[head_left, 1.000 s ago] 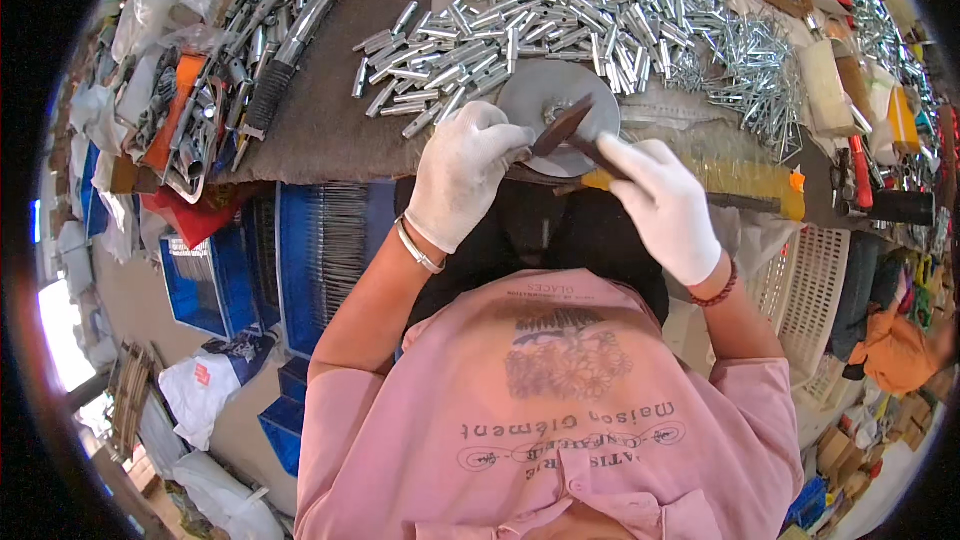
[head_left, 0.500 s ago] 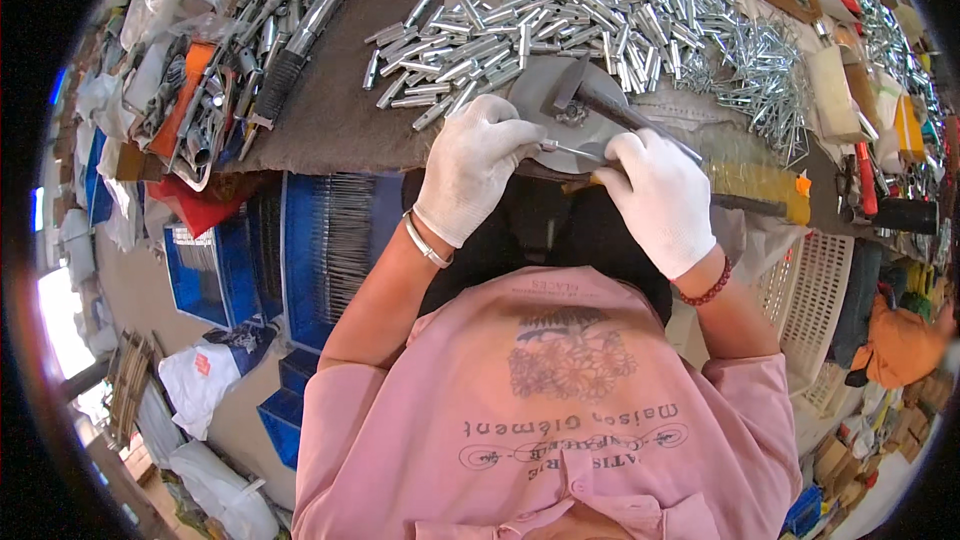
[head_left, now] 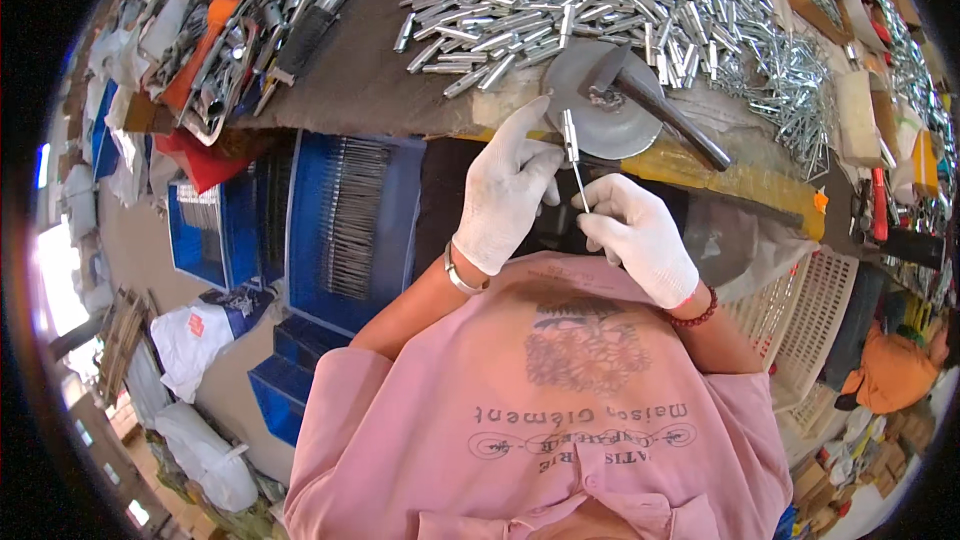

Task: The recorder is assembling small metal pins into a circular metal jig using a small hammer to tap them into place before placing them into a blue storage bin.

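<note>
My right hand (head_left: 645,245), in a white knit glove, pinches the lower end of a thin metal rod (head_left: 580,185). At the rod's upper end sits a shiny metal sleeve (head_left: 570,134). Close by on the left, my gloved left hand (head_left: 503,195) has its index finger stretched out and its other fingers loosely bent, with nothing in it. Beyond both hands, a hammer with a dark handle (head_left: 678,122) lies across a round grey metal plate (head_left: 625,143) at the bench edge. A heap of short metal sleeves (head_left: 610,0) spreads behind the plate.
Thin metal pins (head_left: 785,90) lie piled at the right of the bench. Hand tools and an orange-handled tool (head_left: 200,55) crowd the left. Blue bins (head_left: 300,240) with metal rods stand below, a cream plastic basket (head_left: 815,310) at the right. Another person in orange (head_left: 895,370) is at far right.
Both hands have drawn back from the plate toward my body. The left hand has let go of the sleeve; the rod with its sleeve now stands up from my right hand.
</note>
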Demonstrator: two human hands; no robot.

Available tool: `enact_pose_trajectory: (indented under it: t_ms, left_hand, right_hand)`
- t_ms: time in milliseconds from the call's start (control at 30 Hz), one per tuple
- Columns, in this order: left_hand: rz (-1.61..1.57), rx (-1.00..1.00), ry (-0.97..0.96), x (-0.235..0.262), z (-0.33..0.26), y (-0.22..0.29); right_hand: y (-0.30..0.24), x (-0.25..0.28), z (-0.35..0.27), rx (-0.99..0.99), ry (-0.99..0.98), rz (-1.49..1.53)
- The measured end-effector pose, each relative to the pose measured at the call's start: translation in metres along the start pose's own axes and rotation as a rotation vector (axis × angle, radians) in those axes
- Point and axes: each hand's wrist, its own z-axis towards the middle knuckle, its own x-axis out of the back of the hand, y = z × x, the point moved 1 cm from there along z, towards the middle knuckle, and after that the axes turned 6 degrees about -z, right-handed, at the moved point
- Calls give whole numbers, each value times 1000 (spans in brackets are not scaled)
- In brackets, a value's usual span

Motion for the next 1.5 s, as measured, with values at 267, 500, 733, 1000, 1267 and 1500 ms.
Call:
enact_pose_trajectory:
  t_ms: [267,500,733,1000,1267,1500]
  left_hand:
    - [-410,-178,74,33,-16,-11]
    - [-316,35,638,159,-62,-94]
    - [-364,116,1147,296,-118,-342]
    - [337,458,1046,359,-90,-401]
    - [232,316,1163,346,-97,-376]
    - [528,-321,1255,266,-35,-158]
  right_hand:
    - [-2,-29,11,284,79,-344]
    - [-10,21,26,427,262,-253]
    - [-7,21,33,445,227,-114]
    - [-7,20,32,416,232,-103]
    - [-4,23,38,404,211,-89]
    - [-5,24,29,367,167,51]
